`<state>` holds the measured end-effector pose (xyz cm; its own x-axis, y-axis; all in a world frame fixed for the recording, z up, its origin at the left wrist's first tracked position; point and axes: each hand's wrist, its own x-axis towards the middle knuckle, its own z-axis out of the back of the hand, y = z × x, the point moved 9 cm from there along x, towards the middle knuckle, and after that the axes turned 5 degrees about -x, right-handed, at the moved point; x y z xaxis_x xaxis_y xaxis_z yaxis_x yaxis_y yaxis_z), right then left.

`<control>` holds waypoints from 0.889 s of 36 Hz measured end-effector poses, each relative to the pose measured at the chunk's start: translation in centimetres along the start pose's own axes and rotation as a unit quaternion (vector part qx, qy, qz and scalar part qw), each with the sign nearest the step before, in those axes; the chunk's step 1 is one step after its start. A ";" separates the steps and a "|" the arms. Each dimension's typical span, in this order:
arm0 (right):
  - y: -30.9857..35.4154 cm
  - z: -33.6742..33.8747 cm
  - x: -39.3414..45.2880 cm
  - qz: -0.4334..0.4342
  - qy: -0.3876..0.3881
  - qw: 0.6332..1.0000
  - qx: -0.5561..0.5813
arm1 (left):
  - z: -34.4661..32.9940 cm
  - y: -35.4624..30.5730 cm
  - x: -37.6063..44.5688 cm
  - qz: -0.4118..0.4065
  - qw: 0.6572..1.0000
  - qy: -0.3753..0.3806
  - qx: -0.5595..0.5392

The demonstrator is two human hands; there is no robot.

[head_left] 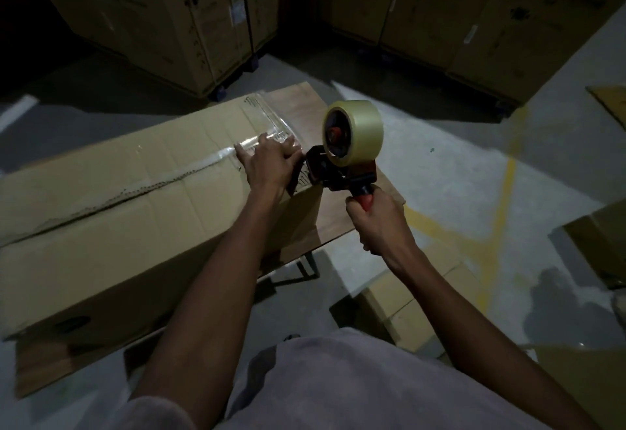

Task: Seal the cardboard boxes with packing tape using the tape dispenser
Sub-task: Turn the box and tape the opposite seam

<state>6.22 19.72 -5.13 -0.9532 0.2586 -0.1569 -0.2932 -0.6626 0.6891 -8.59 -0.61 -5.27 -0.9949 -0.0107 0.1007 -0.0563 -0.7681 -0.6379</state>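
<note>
- While the right hand [376, 223] curls tight round the red handle of the tape dispenser [342, 172], the roll of clear tape [354, 128] stands just above that fist, and the dispenser's front end meets the near end corner of the cardboard box [118, 212].
- Just left of the dispenser, the left hand [271, 162] lies flat on the box top with fingers spread and straight, pressing a glossy strip of tape [210, 158] along the centre seam; it grips nothing.
- The long box rests on a low wooden table [338, 223], whose bare edge shows directly under the gripping hand.
- Below and right of the grip lies a grey concrete floor [457, 158] marked with yellow lines [501, 199].
- Beyond the hands, tall printed cartons [169, 16] stand in dim light, seemingly on wheeled bases, though darkness blurs them.
- A smaller box [406, 301] sits on the floor beneath the right forearm.
</note>
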 end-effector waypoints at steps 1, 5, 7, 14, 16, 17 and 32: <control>0.0 0.1 0.0 0.003 0.004 1.000 -0.005 | -0.1 0.1 -0.2 0.000 1.000 -0.001 0.002; 0.0 0.5 -0.1 0.020 0.011 0.999 -0.036 | -0.4 0.4 -0.1 0.013 1.000 0.005 0.007; -0.4 0.7 -0.6 0.027 0.012 0.999 -0.044 | -0.5 0.7 0.0 0.026 1.000 0.010 0.005; -2.7 0.7 -2.2 0.000 0.027 0.999 -0.027 | 0.0 -0.2 -0.8 0.017 0.999 -0.013 0.036; -2.5 0.7 -2.2 0.001 0.024 0.999 -0.025 | 0.0 -0.8 -1.1 0.015 0.998 -0.013 0.059; -2.4 0.6 -2.3 0.002 0.024 0.999 -0.024 | 0.0 -1.2 -1.3 0.012 0.997 -0.018 0.068; -2.7 0.9 -2.5 0.001 0.039 0.999 -0.006 | -0.5 -1.9 -3.0 0.014 1.000 -0.023 0.004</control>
<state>9.46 21.48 -5.92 -0.9562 0.2025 -0.2113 -0.2927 -0.6717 0.6805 -5.51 1.24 -4.77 -0.9911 -0.0614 0.1179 -0.0278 -0.7716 -0.6355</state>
